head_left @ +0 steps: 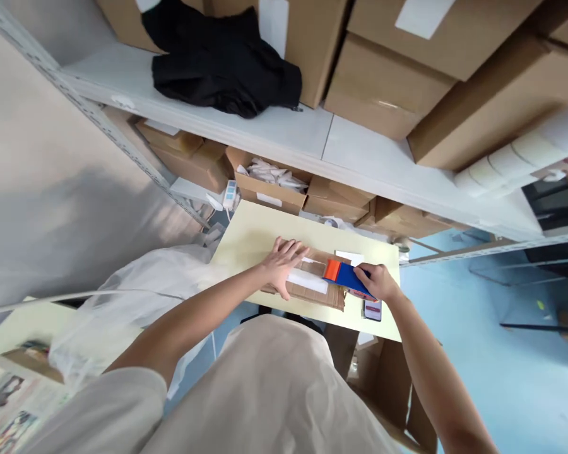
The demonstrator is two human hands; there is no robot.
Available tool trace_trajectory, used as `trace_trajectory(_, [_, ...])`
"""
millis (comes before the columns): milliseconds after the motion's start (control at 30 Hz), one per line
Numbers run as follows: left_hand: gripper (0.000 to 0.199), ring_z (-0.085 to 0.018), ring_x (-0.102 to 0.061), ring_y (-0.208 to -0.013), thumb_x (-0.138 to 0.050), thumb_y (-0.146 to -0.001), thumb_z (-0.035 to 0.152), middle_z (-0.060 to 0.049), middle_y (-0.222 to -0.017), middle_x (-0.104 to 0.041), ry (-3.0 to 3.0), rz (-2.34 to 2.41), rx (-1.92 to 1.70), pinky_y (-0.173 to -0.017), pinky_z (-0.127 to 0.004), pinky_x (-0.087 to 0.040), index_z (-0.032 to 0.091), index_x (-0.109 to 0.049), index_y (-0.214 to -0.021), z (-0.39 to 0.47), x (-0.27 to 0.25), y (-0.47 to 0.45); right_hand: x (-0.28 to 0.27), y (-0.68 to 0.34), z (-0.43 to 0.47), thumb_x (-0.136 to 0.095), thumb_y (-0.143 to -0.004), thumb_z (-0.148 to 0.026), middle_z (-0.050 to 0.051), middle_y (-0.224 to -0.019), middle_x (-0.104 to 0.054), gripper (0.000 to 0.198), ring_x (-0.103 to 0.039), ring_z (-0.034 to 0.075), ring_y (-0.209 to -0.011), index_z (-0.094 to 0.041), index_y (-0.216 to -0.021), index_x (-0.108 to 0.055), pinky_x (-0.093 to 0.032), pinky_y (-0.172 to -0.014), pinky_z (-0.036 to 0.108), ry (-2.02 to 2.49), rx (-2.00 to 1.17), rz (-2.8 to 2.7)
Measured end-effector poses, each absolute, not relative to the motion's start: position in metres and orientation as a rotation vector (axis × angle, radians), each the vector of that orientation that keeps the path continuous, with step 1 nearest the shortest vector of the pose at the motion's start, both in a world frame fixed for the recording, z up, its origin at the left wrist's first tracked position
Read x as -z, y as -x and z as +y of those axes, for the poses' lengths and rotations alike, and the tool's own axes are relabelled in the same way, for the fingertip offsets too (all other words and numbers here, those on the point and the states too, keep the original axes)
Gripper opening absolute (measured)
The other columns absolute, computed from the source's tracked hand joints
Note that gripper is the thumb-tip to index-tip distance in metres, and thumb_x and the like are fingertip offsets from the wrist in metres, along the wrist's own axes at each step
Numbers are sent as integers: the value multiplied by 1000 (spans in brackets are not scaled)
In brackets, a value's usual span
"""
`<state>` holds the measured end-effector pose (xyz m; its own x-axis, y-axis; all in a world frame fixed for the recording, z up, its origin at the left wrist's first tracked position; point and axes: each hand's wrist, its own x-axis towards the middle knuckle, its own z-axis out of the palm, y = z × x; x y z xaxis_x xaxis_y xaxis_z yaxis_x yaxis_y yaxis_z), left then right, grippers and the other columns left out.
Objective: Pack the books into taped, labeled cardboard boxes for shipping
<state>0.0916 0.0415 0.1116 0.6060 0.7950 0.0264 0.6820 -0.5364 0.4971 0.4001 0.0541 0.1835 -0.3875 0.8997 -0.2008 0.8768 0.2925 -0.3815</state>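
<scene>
A flattish brown cardboard package (334, 297) with a white strip (307, 281) along its top lies on the pale yellow table (246, 230). My left hand (284, 263) rests on its left end, fingers spread. Over the right end, my right hand (375, 281) grips a blue and orange tape dispenser (348, 277), its orange front pointing left at the package. Whether the dispenser touches the cardboard I cannot tell. Just below the right hand lies a phone (372, 309), and a white paper (350, 257) sits behind the dispenser.
Shelving (284, 142) with large cartons (388, 82) and a black garment (227, 63) rises behind the table. An open box of white items (272, 180) stands at the table's back edge. Plastic sheeting (156, 277) hangs at left; an open carton (383, 378) is below right.
</scene>
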Motion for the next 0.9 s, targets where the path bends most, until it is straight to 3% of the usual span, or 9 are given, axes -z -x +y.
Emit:
trace_trajectory(367, [120,-41,-16,-138,-72,-50,59,-22,-150,-23,-2485,1323,118,-109,-60,7,13,-18,-147,47,-133,-85,-146,-494,63,-33,-90,-48,6,-78,-73,46,-64,19,-67,-21,-89,-71,-42,-61,27,1752,-723,-2565])
trace_trajectory(567, [138,-44,6,-141,-75,-41,64,-26,-154,1,-2471,1395,368,-109,-59,6,10,-8,-149,36,-131,-118,-116,-468,76,-34,-91,-47,6,-87,-73,44,-65,21,-75,-23,-94,-70,-41,-61,27,1765,-751,-2585])
trace_trajectory(700, [133,-40,12,-141,-62,-50,77,-21,-156,6,-2489,1296,325,-110,-58,7,10,-4,-149,29,-122,-185,-105,-466,76,-32,-92,-47,6,-82,-73,45,-65,19,-73,-22,-92,-70,-39,-59,25,1752,-818,-2542])
trace_trajectory(900, [112,-32,6,-144,-61,-62,60,-12,-158,3,-2584,1113,280,-113,-52,6,17,-7,-150,37,-120,-223,-101,-494,71,-30,-93,-46,6,-72,-69,48,-61,16,-63,-18,-83,-68,-39,-61,25,1610,-963,-2478])
